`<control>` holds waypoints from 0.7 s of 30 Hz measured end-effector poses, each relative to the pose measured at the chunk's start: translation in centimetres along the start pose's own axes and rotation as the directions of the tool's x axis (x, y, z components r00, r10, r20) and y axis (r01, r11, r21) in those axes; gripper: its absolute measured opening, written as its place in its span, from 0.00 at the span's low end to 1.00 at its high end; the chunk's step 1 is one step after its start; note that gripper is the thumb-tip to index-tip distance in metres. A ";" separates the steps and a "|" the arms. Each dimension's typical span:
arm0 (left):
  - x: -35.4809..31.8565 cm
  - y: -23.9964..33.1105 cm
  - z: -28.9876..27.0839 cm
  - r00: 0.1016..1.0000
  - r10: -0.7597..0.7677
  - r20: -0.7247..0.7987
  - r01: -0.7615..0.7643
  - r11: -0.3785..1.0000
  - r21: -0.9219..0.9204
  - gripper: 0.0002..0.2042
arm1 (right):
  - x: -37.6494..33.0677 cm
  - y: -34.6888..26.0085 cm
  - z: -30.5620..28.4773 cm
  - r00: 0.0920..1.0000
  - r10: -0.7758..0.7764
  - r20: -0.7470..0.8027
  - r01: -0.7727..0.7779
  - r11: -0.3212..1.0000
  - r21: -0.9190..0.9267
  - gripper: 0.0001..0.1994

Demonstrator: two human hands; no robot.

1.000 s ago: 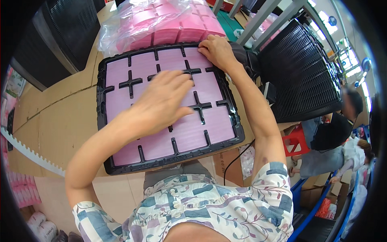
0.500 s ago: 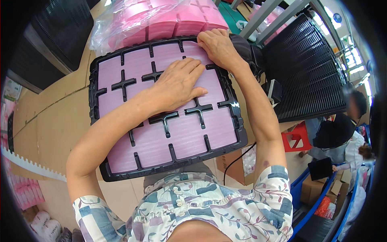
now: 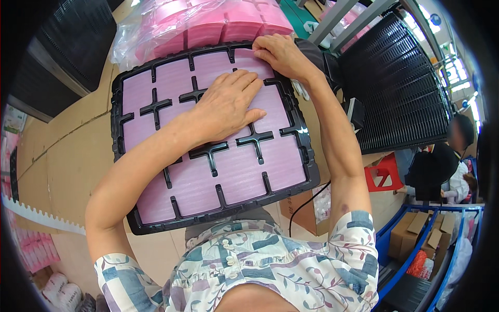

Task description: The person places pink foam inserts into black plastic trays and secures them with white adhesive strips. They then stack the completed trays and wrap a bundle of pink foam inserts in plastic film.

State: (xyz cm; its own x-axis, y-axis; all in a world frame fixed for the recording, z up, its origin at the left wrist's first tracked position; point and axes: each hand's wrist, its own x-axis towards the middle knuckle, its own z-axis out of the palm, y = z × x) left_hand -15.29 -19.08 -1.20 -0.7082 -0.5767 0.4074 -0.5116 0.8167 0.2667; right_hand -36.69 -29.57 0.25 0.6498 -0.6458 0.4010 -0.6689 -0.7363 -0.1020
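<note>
- The black tray (image 3: 127, 223) sits on the cardboard-covered table (image 3: 67, 166), right in front of the person, and its compartments are filled with pink foam pads (image 3: 234, 174).
- What changed over the last second: the left hand (image 3: 228, 106) slid up and to the right across the foam. It was lower down near the middle; now it's flat on the upper-middle pads, fingers spread, palm down, gripping nothing.
- The right hand (image 3: 280, 54) has barely moved. It's still parked at the tray's far right corner, fingertips pressing on the edge of the corner pad. Looks like pressing rather than pinching, but whether anything is caught under the fingers is hard to tell.
- The tray also looks closer and bigger in view than it did a second ago, so either the head dipped or the tray got pulled in a bit.
- Judging by that, the hands are smoothing the foam down into the grid, and the far right corner seems to be the last spot getting attention.
- Behind the tray there's a clear bag of more pink foam (image 3: 197, 26), plus a stack of black trays (image 3: 400, 88) off to the right.
</note>
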 end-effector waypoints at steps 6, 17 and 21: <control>0.0 -0.3 0.6 0.993 0.058 -0.100 -0.052 0.997 0.055 0.25 | 0.3 -0.4 0.0 0.999 0.007 0.037 -0.007 1.000 -0.003 0.08; 0.2 0.2 -0.2 0.999 -0.012 0.043 0.011 0.999 0.039 0.26 | 1.4 1.2 -0.7 0.976 0.034 0.213 -0.059 0.992 0.110 0.13; 0.3 0.2 -0.4 0.999 -0.017 0.048 0.015 0.999 0.035 0.26 | 1.5 1.3 -1.0 0.969 -0.003 0.249 -0.038 0.987 0.159 0.11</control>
State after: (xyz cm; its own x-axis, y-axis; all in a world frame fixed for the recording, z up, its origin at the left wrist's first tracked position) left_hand -15.41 -19.05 -0.73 -0.7220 -0.5906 0.3603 -0.5390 0.8067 0.2422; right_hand -36.95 -31.30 1.60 0.7209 -0.6738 0.1621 -0.6273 -0.7338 -0.2606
